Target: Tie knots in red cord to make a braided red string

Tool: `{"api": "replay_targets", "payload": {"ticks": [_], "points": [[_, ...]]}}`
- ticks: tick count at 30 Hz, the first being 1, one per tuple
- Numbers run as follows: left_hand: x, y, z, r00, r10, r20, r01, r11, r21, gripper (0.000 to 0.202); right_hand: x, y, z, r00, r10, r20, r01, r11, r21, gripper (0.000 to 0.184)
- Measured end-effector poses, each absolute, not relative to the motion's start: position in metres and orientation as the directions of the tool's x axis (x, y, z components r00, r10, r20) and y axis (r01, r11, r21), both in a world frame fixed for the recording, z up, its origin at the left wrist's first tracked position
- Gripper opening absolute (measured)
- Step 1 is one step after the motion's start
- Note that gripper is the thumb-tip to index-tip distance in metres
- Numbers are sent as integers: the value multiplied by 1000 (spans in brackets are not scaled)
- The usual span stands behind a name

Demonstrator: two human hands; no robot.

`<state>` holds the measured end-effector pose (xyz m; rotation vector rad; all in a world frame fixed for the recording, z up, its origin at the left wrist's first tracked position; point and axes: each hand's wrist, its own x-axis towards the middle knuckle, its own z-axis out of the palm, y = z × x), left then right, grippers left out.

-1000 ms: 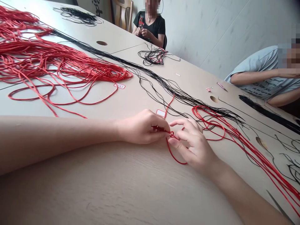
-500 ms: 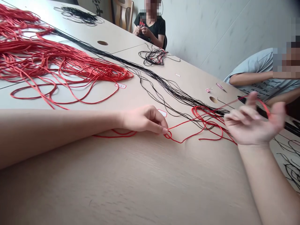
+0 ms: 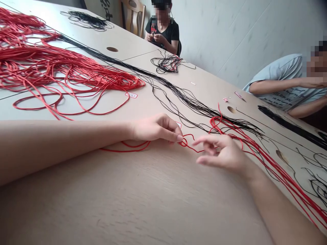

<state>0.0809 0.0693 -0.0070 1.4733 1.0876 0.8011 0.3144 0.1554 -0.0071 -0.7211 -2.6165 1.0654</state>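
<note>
My left hand (image 3: pixel 159 128) pinches a red cord (image 3: pixel 184 142) between thumb and forefinger, just above the table. A small loop of that cord sticks out past my fingertips, and a short curved end lies to its right. More of the cord shows behind my left wrist. My right hand (image 3: pixel 221 151) is open beside the loop, thumb and forefinger apart, with nothing seen between them. Part of the cord passes behind its fingers. Beyond my right hand, a bundle of red cords (image 3: pixel 270 158) runs down to the right edge.
A big heap of red cord (image 3: pixel 84 69) covers the left of the table. Long black cords (image 3: pixel 163 80) cross it diagonally. A black and red tangle (image 3: pixel 168 63), a pink-handled tool (image 3: pixel 240 96) and a small clip (image 3: pixel 226 99) lie farther off. Two other people sit across the table.
My right hand has come down and left toward the loop, and the red cord it was drawing out is no longer on it. My left hand keeps its pinch in the same place.
</note>
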Motion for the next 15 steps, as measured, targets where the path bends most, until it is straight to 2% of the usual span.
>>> {"api": "replay_targets", "payload": {"ticks": [2,3,4,6,8,9,11,15], "points": [[81,69,-7,359,930,-81,208,6,978,19,309,143,-11,-841,541,11,444,701,-558,15],[80,70,-7,367,926,-83,215,2,977,19,308,143,-13,-784,615,86,495,703,-511,13],[80,70,-7,376,923,-84,221,-1,975,20,309,147,-15,-692,697,188,534,669,-516,13],[80,70,-7,394,915,-84,232,-10,973,20,311,159,-19,-446,829,339,497,544,-676,19],[79,70,-8,410,909,-76,235,-24,972,20,313,169,-22,-277,887,369,295,444,-846,30],[79,70,-9,414,908,-71,235,-31,971,20,312,172,-23,-275,893,357,194,415,-889,33],[79,70,-9,407,911,-66,228,-31,973,19,310,171,-23,-411,861,301,111,375,-920,32],[79,70,-8,365,928,-73,176,8,984,17,314,159,-6,-781,625,17,285,379,-880,35]]}}
